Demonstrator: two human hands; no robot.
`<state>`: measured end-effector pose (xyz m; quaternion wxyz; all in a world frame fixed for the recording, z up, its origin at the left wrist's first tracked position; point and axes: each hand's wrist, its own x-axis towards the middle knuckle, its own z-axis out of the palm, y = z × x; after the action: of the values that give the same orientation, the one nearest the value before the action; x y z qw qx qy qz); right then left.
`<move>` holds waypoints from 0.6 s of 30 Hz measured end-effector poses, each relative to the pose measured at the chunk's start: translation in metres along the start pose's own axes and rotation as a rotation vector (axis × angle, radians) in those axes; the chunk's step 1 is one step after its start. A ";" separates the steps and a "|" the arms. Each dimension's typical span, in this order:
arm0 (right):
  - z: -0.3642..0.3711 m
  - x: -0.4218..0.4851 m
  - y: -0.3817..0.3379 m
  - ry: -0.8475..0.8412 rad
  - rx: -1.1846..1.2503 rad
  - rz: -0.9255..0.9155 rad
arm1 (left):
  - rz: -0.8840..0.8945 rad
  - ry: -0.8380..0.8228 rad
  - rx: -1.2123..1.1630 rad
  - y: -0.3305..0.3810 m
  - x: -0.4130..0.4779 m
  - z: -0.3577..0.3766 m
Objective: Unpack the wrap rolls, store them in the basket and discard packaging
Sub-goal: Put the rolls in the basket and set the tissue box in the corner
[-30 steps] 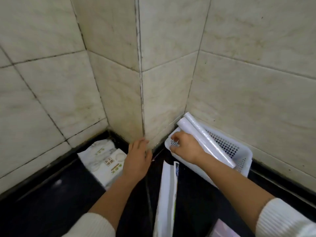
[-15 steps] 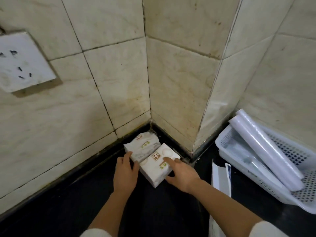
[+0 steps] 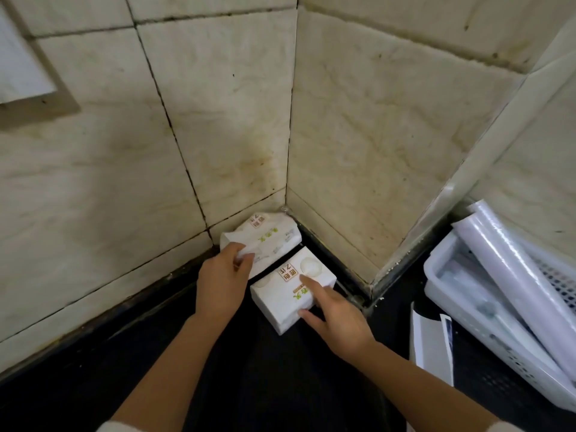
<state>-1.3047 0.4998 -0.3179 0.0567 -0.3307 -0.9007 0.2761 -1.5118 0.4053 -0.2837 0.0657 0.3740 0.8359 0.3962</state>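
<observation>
Single head view, close, looking steeply down (wide-angle) into a tiled counter corner (image 3: 288,210)

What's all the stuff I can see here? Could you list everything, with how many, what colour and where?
tissue packs: two, white with printed labels, on the dark counter in the wall corner, one behind the other
basket: one, white perforated plastic, at the right against the wall
wrap rolls: at least two, clear-whitish, lying slanted in the basket
flat packaging: one piece, white, on the counter left of the basket
wall plate: one, white, upper left on the tiled wall
counter: one, black
left hand: fingers on the rear tissue pack
right hand: fingers on the front tissue pack
</observation>
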 end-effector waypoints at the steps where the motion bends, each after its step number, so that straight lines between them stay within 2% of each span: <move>1: 0.001 0.008 -0.002 0.018 0.010 -0.001 | 0.018 0.015 -0.025 0.003 0.002 -0.003; 5: 0.005 0.042 -0.015 0.106 0.079 0.032 | 0.067 0.048 -0.035 0.006 0.013 -0.010; 11: 0.013 0.081 -0.031 0.181 0.257 0.215 | 0.080 0.031 -0.009 0.001 0.013 0.000; 18: 0.007 0.092 -0.030 0.131 0.395 0.297 | 0.054 -0.084 -0.019 -0.007 0.013 0.002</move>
<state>-1.3944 0.5354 -0.3153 0.1371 -0.4592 -0.7651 0.4301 -1.5241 0.4119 -0.2876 0.0936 0.4121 0.8182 0.3897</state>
